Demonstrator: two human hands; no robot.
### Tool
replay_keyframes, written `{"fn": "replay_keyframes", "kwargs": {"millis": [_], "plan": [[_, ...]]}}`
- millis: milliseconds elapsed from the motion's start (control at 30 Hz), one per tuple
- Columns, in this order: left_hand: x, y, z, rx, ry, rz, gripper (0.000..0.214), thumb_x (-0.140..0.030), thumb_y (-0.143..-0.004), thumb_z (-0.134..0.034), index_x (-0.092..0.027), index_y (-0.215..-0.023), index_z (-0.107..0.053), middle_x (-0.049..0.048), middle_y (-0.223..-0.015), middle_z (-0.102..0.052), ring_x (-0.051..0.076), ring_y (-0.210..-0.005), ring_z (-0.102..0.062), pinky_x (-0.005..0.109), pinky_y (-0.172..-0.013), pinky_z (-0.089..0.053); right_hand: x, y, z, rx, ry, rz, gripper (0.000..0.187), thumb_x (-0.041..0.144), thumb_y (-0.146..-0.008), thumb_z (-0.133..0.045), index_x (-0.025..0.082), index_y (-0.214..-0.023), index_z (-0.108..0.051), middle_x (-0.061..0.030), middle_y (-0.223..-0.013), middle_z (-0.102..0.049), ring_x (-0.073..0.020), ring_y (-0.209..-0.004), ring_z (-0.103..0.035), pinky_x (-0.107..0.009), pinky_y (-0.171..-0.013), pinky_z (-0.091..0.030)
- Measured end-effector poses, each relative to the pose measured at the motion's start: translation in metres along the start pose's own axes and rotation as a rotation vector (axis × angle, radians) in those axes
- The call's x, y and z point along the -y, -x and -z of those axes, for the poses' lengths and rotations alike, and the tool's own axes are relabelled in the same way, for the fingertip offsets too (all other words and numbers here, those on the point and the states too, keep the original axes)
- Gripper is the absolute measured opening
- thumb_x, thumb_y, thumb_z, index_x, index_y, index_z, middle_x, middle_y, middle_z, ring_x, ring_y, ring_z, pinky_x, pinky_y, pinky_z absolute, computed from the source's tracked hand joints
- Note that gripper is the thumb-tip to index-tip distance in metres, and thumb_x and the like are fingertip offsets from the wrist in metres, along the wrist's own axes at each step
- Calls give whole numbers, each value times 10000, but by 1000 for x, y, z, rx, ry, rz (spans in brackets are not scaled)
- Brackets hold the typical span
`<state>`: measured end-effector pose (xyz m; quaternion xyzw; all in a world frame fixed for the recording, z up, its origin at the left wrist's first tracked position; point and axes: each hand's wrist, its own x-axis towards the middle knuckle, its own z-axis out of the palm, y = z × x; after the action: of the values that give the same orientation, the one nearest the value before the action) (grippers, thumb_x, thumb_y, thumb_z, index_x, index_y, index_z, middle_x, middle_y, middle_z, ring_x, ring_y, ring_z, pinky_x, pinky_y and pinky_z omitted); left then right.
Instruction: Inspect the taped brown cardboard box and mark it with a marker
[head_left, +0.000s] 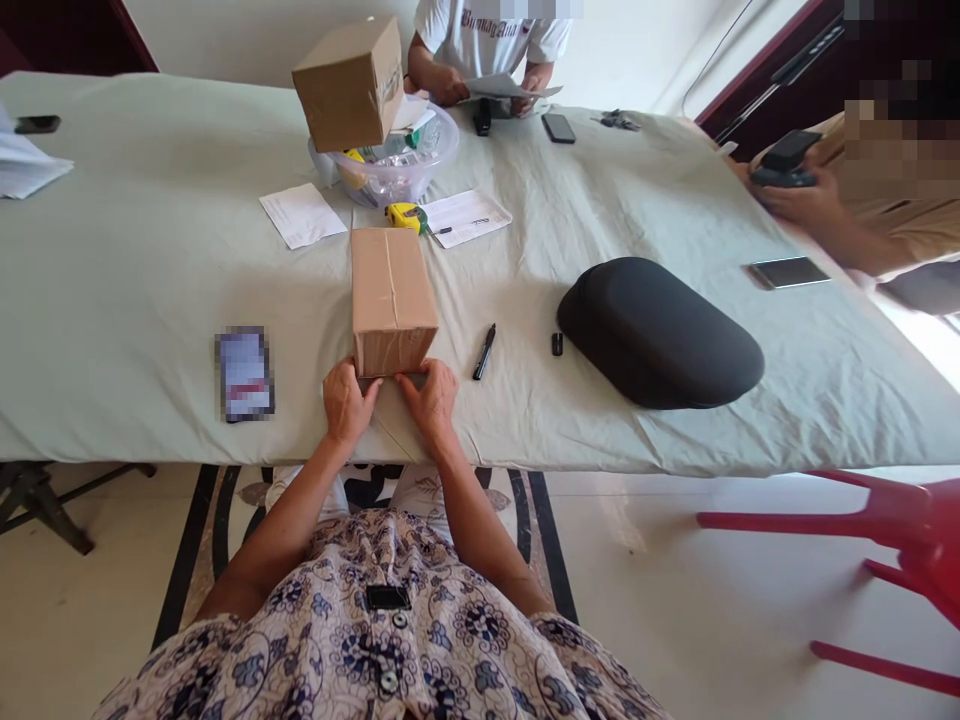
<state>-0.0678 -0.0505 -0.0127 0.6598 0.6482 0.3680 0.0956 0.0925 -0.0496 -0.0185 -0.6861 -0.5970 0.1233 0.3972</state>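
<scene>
A closed brown cardboard box [391, 280] rests on the cloth-covered table in front of me, a taped seam running along its top. My left hand [349, 402] grips its near left lower corner, thumb along the bottom edge. At the near right lower corner my right hand [430, 400] holds it in the same way, and the two thumbs point toward each other. The fingers on the outer sides are partly hidden. To the right of the box lies a black marker [484, 352], with a small black cap [557, 344] farther right.
A phone [245, 374] lies left; a dark hard case [660, 332] lies right. Behind the box are a tape measure [406, 216], papers [303, 215] and a plastic basin [442, 150] with another box [349, 85]. Two people sit around the table. A red stool [900, 520] stands at right.
</scene>
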Motion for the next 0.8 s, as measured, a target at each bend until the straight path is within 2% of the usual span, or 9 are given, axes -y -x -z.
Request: {"fn": "replay_keyframes", "kwargs": {"millis": [100,200,333,433,533,667,800], "plan": [[5,3,-1,-109,122,-28,524,-534,-890,-679,-142,-1217,-560,242,-1265,-681,369,-1237,-651,519,-1034,-515,3,5,-1,-82,-129,0,352,496,-814,-736,244,-906,-509,-74,-997,-704,-247,-949,-633,-412,-883,-467],[2,7,2,-149,239,-29,618,-638,-880,-640,-169,-1266,-523,232,-1405,-620,325,-1318,-621,474,-1073,-518,11,7,4,-142,-254,9,423,539,-786,-756,253,-880,-460,-106,-1146,-703,-248,-1040,-652,-411,-911,-492],[-10,10,11,-186,361,39,730,-722,-804,-675,-174,-1255,-503,206,-1326,-665,305,-1232,-672,440,-1016,-550,28,8,17,-168,-344,10,455,561,-776,-765,256,-886,-446,-93,-1131,-714,-241,-1050,-675,-391,-900,-511],[-22,8,21,-222,420,74,665,-702,-823,-668,-185,-1213,-516,179,-1283,-677,282,-1178,-681,437,-1018,-538,41,9,25,-219,-374,-5,427,569,-801,-745,247,-903,-484,-78,-1044,-729,-233,-1001,-685,-379,-882,-519],[-31,4,30,-233,460,112,636,-701,-838,-646,-192,-1200,-522,153,-1230,-682,263,-1128,-678,430,-1022,-528,47,9,32,-213,-390,-3,348,553,-868,-677,241,-894,-525,-68,-992,-736,-221,-966,-695,-375,-880,-530],[-34,3,36,-238,508,161,608,-707,-842,-619,-201,-1160,-501,131,-1172,-667,250,-1084,-670,412,-991,-534,50,10,39,-171,-409,52,252,486,-953,-580,242,-890,-569,-65,-982,-740,-208,-952,-703,-384,-885,-546],[-34,4,39,-232,595,175,569,-648,-860,-623,-197,-1162,-453,137,-1151,-643,242,-1047,-665,403,-959,-540,55,17,43,-170,-360,128,224,439,-979,-569,245,-868,-573,-54,-959,-719,-197,-953,-692,-380,-877,-551]]}}
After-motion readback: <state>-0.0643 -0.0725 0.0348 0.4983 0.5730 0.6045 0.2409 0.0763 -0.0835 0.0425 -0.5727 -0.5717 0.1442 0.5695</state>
